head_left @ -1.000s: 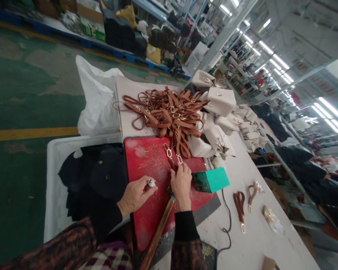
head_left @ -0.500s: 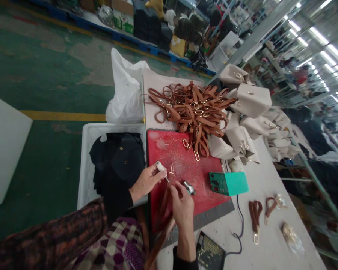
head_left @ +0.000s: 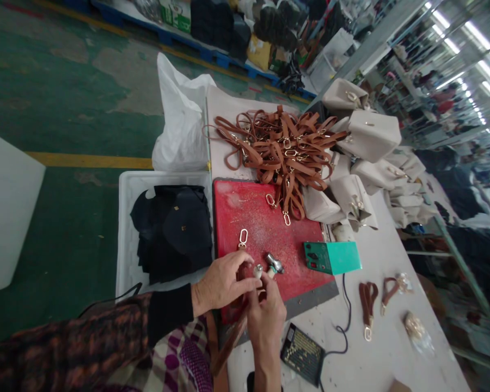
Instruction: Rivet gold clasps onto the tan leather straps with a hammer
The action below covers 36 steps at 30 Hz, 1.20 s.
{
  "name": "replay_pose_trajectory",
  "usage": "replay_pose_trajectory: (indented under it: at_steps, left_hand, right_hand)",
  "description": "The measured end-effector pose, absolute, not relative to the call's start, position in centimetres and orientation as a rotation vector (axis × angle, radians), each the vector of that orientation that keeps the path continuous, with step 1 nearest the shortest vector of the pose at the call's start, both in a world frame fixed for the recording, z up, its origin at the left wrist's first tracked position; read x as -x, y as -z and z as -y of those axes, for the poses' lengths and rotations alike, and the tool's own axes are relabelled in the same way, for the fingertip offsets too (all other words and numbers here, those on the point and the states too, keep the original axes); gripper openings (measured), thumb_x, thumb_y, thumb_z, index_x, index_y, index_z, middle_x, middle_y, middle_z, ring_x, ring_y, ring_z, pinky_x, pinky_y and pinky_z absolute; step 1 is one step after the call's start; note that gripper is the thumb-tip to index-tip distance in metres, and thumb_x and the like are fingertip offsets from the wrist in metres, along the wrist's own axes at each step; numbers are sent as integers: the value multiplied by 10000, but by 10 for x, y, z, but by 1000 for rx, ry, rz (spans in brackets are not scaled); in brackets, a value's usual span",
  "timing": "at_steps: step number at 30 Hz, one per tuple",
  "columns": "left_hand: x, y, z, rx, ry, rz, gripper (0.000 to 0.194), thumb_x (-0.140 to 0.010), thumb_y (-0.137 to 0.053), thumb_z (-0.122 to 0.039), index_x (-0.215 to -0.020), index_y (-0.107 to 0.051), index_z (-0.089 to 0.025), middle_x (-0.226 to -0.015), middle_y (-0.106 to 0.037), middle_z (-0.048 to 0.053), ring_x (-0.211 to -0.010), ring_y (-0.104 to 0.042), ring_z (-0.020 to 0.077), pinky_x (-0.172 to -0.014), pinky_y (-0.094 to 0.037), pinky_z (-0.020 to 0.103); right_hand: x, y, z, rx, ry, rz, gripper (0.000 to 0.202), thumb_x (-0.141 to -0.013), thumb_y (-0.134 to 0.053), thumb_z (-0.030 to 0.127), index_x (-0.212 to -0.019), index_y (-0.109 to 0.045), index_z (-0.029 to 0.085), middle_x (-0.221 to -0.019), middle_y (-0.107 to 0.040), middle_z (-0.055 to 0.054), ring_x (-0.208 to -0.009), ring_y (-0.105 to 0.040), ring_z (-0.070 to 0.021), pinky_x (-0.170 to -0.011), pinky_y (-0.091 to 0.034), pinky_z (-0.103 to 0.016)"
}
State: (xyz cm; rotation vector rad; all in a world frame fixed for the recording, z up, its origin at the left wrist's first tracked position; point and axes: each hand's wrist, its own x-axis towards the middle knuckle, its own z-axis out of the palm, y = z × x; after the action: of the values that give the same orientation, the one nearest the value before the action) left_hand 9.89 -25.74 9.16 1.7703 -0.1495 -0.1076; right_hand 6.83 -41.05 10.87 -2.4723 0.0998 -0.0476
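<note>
My left hand point(head_left: 225, 282) is closed, its fingers curled over a brown strap point(head_left: 233, 338) that has a gold clasp point(head_left: 243, 238) at its far end. The clasp sticks out beyond those fingers, over the red mat point(head_left: 245, 201). My right hand point(head_left: 267, 316) is pinched at the base of a small white-handled tool point(head_left: 257, 271), which stands up with its metal end on top. My left thumb reaches across to the tool. Where its lower tip meets the strap is hidden by my hands. Just beyond my right fingers lies a hammer point(head_left: 274, 262) with a shiny metal head.
A tangle of brown straps point(head_left: 277, 144) lies behind the mat, with beige bags point(head_left: 371, 136) to its right. A green box point(head_left: 332, 257) with a cord and a dark tray of small brass pieces point(head_left: 302, 355) sit rightward. A white bin point(head_left: 124, 228) of black pieces stands left.
The white-handled tool has passed from my left hand to my right fingers and now stands upright. My left hand has moved right onto the strap, and the clasp has shifted slightly left.
</note>
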Motion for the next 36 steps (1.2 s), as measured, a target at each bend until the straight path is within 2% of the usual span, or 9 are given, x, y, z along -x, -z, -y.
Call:
replay_pose_trajectory:
  at_steps: [3, 6, 8, 12, 15, 23, 26, 30, 36]
  left_hand:
    - [-104, -87, 257, -2068, 6, 136, 328, -828, -680, -416, -992, -541, -168, -956, -603, 81, -893, -586, 248, -813, -478, 363]
    - [-112, -83, 261, -2316, 60, 156, 433, -744, -756, -452, -978, -539, -159, -987, -596, 94, -930, -570, 275, -860, -477, 394]
    - [-117, -82, 265, -2403, 130, 185, 438, -741, -754, -441, -996, -550, -148, -1006, -600, 104, -944, -570, 287, -870, -481, 401]
    - [-126, -82, 264, -2420, 201, 207, 240, -778, -651, -189, -995, -571, -122, -970, -622, 120, -911, -601, 284, -833, -494, 382]
    - [-131, -82, 258, -2381, 232, 208, 191, -768, -554, -69, -950, -582, -119, -917, -646, 118, -860, -634, 269, -801, -497, 365]
    - [-127, -74, 255, -2154, 298, 204, 188, -893, -489, -112, -1016, -607, -191, -854, -721, -7, -775, -681, 137, -696, -498, 220]
    - [-122, -69, 258, -2149, 253, 196, 166, -909, -509, -131, -1034, -606, -181, -900, -716, 12, -827, -665, 158, -750, -499, 249]
    - [-119, -64, 258, -2192, 169, 238, 109, -895, -544, -120, -937, -625, -180, -944, -669, 42, -912, -598, 218, -868, -464, 346]
    - [-123, -59, 254, -2188, 130, 286, 99, -881, -575, -88, -884, -617, -177, -885, -641, 28, -868, -586, 192, -838, -474, 309]
  right_hand:
    - [-63, -113, 418, 2288, -41, -350, 373, -826, -612, 491, -1005, -632, 164, -870, -707, -58, -727, -646, -191, -686, -497, -293]
    - [-61, -112, 424, 2149, 14, -472, 400, -790, -640, 528, -939, -617, 158, -833, -693, -38, -754, -628, -186, -696, -478, -284]
    - [-60, -109, 427, 2096, 39, -500, 402, -787, -643, 535, -914, -616, 154, -807, -686, -29, -739, -614, -178, -689, -464, -282]
    - [-60, -100, 433, 2038, 38, -504, 381, -796, -645, 519, -900, -617, 154, -753, -665, -6, -683, -594, -158, -667, -449, -276]
    - [-60, -97, 435, 1991, 58, -492, 357, -795, -658, 489, -904, -618, 151, -762, -667, -9, -685, -597, -154, -679, -460, -278]
    - [-68, -99, 424, 1906, 210, -468, 407, -819, -642, 461, -1043, -609, 122, -923, -700, -80, -719, -652, -167, -706, -526, -318]
    - [-73, -99, 420, 1926, 183, -441, 400, -843, -618, 459, -1067, -604, 127, -998, -688, -100, -737, -670, -170, -727, -542, -327]
    - [-78, -92, 417, 1988, 219, -379, 366, -854, -612, 432, -1062, -586, 132, -1009, -681, -109, -749, -675, -168, -745, -550, -325]
    - [-82, -84, 408, 2255, 330, -191, 251, -896, -580, 351, -1057, -597, 159, -1029, -694, -106, -914, -665, -181, -839, -517, -317]
